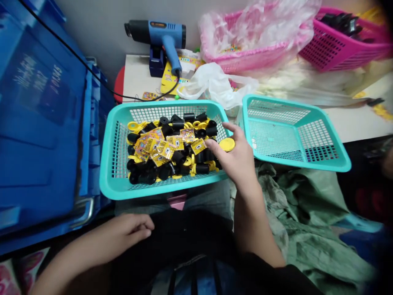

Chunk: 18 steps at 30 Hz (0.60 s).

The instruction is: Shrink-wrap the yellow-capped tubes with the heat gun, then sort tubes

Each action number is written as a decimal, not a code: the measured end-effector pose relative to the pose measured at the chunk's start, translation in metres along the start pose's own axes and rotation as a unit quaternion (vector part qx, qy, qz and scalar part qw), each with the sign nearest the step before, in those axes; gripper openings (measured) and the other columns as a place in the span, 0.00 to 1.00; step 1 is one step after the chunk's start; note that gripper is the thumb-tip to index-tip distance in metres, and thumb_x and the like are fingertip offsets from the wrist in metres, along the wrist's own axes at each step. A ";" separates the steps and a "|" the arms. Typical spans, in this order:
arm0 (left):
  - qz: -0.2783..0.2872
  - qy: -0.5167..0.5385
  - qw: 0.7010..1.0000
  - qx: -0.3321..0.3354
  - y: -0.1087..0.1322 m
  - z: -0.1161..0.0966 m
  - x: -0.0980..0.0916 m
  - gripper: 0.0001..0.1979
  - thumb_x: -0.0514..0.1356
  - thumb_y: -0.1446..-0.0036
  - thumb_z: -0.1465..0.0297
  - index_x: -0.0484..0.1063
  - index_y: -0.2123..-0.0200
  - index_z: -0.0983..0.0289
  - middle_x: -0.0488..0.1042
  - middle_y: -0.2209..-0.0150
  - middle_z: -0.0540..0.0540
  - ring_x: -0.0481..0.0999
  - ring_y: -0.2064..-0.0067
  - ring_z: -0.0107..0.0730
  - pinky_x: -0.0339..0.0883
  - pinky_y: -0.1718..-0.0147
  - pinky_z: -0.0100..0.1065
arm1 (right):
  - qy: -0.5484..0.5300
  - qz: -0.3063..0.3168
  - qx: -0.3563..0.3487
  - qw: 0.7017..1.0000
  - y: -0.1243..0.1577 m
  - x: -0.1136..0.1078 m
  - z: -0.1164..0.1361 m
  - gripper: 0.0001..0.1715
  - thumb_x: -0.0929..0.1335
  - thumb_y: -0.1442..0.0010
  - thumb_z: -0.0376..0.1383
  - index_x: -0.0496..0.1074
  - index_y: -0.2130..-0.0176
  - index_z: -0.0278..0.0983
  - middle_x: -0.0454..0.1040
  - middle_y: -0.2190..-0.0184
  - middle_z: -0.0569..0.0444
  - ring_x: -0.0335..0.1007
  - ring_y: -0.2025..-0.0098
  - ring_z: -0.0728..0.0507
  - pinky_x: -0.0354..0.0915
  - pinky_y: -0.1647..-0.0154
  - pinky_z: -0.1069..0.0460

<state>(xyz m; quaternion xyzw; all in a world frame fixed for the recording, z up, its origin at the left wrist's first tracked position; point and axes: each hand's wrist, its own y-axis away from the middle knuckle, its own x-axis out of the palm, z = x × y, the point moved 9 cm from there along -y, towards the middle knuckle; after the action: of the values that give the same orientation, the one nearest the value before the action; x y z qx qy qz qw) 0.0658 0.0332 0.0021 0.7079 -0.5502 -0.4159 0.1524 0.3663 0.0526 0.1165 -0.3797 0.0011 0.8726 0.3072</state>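
Note:
A turquoise mesh basket [106,159] sits in front of me, filled with black cylinders [202,168], yellow ring-shaped parts [132,126] and small yellow printed packets [166,150]. My right hand [241,157] is at the basket's right rim, thumb and index finger spread. A round yellow piece [227,144] sits in the crook between them and appears held in the hand; its underside is hidden. Over my lap, my left hand [136,229] has its fingers curled in, and no object shows in it.
A second turquoise basket [345,162] stands to the right. Behind are a blue heat gun [168,35] with a black cord, a white plastic bag [215,84], and two pink baskets [211,57]. Large blue crates [39,123] rise at left. Green cloth [319,233] lies at lower right.

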 end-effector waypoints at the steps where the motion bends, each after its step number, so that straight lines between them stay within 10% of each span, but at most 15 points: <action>1: 0.015 -0.018 1.000 -0.009 -0.010 0.005 0.010 0.13 0.53 0.40 0.63 0.76 0.62 0.57 0.79 0.65 0.49 0.78 0.61 0.32 0.67 0.62 0.28 | -0.009 -0.008 0.001 1.000 0.000 -0.003 -0.001 0.40 0.67 0.47 0.61 0.67 0.46 0.38 0.73 0.59 0.48 0.70 0.60 0.40 0.66 0.59 0.44; 6: 0.063 -0.071 0.995 -0.026 -0.068 0.011 0.044 0.12 0.50 0.45 0.69 0.73 0.71 0.62 0.78 0.69 0.55 0.76 0.66 0.38 0.64 0.67 0.33 | -0.118 -0.043 -0.004 0.992 0.013 -0.023 -0.010 0.19 0.63 0.36 0.47 0.72 0.54 0.39 0.66 0.76 0.58 0.61 0.75 0.49 0.58 0.72 0.52; 12: 0.057 -0.095 0.994 -0.013 -0.129 -0.014 0.056 0.13 0.51 0.43 0.66 0.75 0.64 0.61 0.79 0.65 0.59 0.77 0.61 0.43 0.67 0.60 0.37 | -0.190 -0.135 -0.039 0.972 0.038 -0.055 -0.025 0.15 0.60 0.32 0.45 0.70 0.56 0.40 0.67 0.71 0.56 0.65 0.70 0.49 0.63 0.67 0.52; 18: 0.105 -0.087 0.988 0.070 -0.077 -0.069 0.051 0.13 0.53 0.40 0.63 0.75 0.56 0.52 0.79 0.55 0.50 0.77 0.54 0.36 0.69 0.54 0.34 | -0.030 0.087 -0.139 0.986 -0.004 0.004 0.019 0.27 0.68 0.40 0.50 0.67 0.47 0.37 0.68 0.49 0.47 0.59 0.43 0.39 0.54 0.38 0.40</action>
<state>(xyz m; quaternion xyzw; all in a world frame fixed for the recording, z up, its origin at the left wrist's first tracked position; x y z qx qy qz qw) 0.1700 -0.0033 -0.0294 0.6164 -0.6604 -0.4179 0.0965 0.3531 0.0623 0.1283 -0.3903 -0.0962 0.8988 0.1748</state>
